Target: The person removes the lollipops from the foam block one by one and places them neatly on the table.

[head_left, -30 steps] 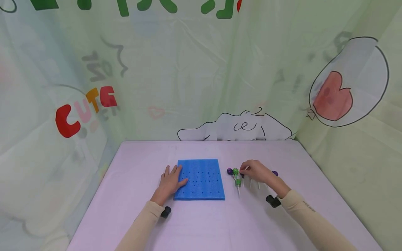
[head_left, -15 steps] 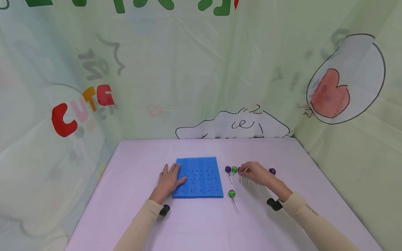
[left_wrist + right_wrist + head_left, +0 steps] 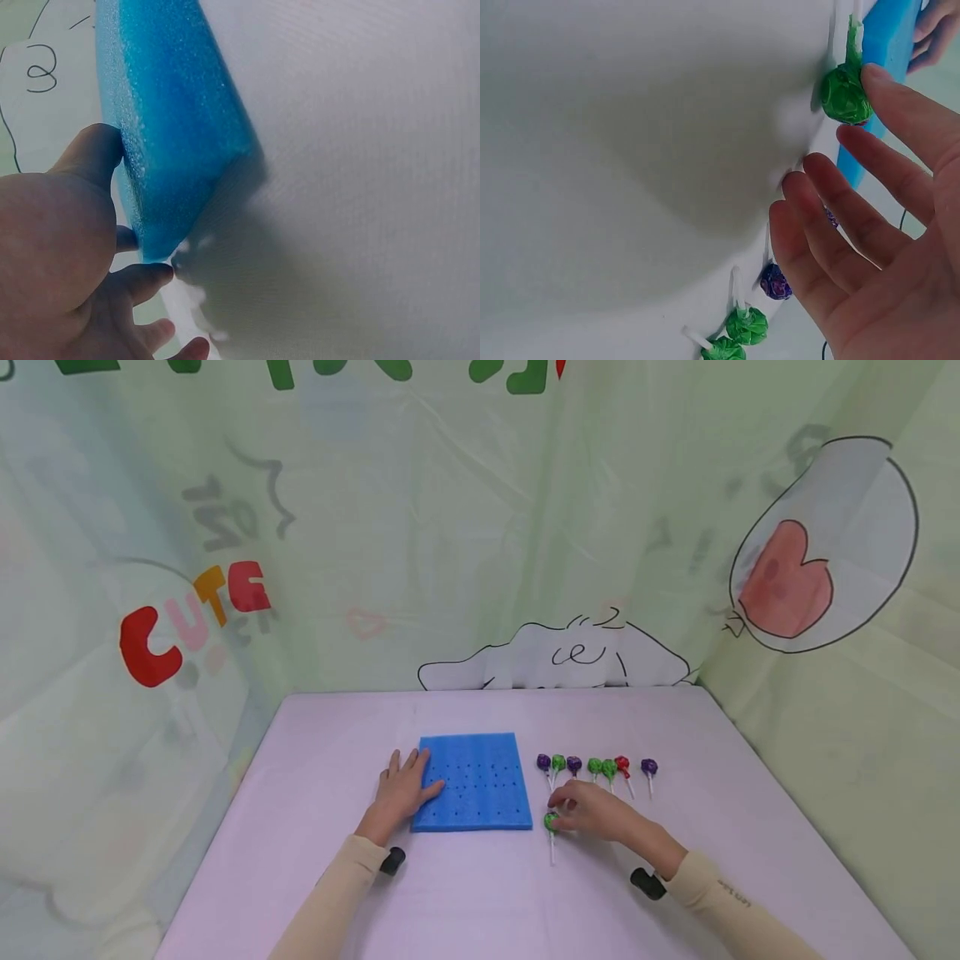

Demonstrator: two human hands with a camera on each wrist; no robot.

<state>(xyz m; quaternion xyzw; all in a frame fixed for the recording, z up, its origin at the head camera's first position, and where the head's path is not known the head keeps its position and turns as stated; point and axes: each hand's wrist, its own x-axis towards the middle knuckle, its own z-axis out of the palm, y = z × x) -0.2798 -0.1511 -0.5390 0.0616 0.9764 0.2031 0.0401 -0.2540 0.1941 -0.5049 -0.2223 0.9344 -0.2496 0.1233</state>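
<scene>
A blue foam board (image 3: 480, 752) with rows of small holes lies flat on the table. My left hand (image 3: 401, 787) rests on its left edge, fingers spread; in the left wrist view the thumb touches the foam. Right of the board's near corner lies a green-wrapped lollipop (image 3: 846, 94), its stick toward me. My right hand (image 3: 596, 814) pinches its head between thumb and index finger, the other fingers held loosely apart. Behind that hand is a row of lollipops, among them a purple one (image 3: 543, 762), a green one (image 3: 594, 766) and a red one (image 3: 622, 763).
The table (image 3: 345, 735) has a pale pink cover. Another purple lollipop (image 3: 648, 766) lies at the row's right end, a little apart. Printed curtains (image 3: 360, 527) enclose the table at the back and sides.
My right hand has come from the row toward me to the green lollipop. That lollipop first slid nearer me and lay slanted; its stick now points straight. The left hand stays on the board.
</scene>
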